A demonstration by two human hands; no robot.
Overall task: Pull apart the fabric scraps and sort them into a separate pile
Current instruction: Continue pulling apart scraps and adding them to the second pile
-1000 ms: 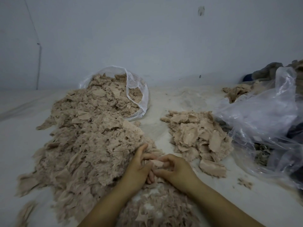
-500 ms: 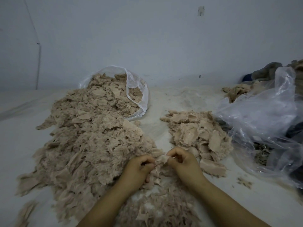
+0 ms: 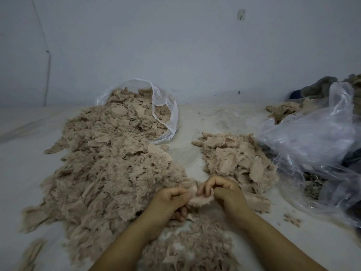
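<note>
Scrap (image 3: 200, 200), a small fuzzy beige piece of fabric, sits between two bare hands at lower centre, just above the near edge of the big pile. Left hand (image 3: 172, 202) has its fingers curled, pinching the scrap's left end; right hand (image 3: 220, 189) pinches the right end w/ thumb and curled fingers. Both forearms come up from the bottom edge. Big pile (image 3: 109, 169) of the same beige scraps fills the left and centre of the white table (image 3: 11, 173), running back into a clear bag (image 3: 168, 116) lying on its side, mouth toward the viewer, w/ scraps spilling out. Small pile (image 3: 238, 161) lies to the right, just beyond the right hand, apart from the big one w/ a strip of bare table between. Crumpled clear plastic (image 3: 312, 145) is at far right, w/ dark cloth (image 3: 320, 89) behind it. Plain pale wall (image 3: 175, 45) at back.
</note>
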